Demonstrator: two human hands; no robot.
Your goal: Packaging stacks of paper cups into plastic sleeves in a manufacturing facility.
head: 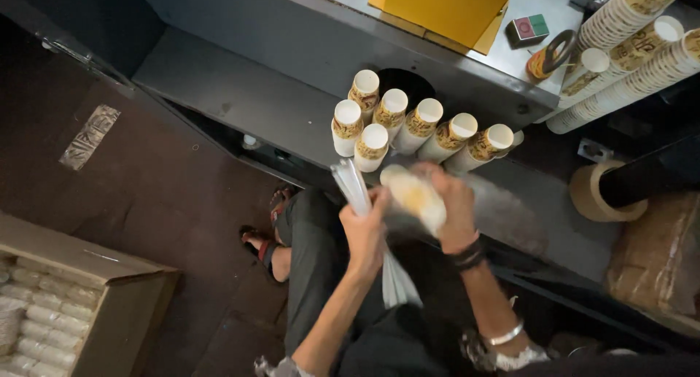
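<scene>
Left hand [364, 231] fingers pinch clear plastic sleeves [355, 187]; right hand [452, 206] grips blurred cup stack [414, 197], probably for bagging.

The scene is dim overall, with the light falling from above onto the upper right part. The grey tabletop [292, 49] and the paper cups [408, 125] are well lit and sharp. The floor [168, 195] on the left is dark brown and lies in deep shadow. The right hand [445, 202] and the stack of cups [414, 196] it holds are smeared by motion blur. Straight edges bend slightly near the corners, as with a wide lens.
</scene>
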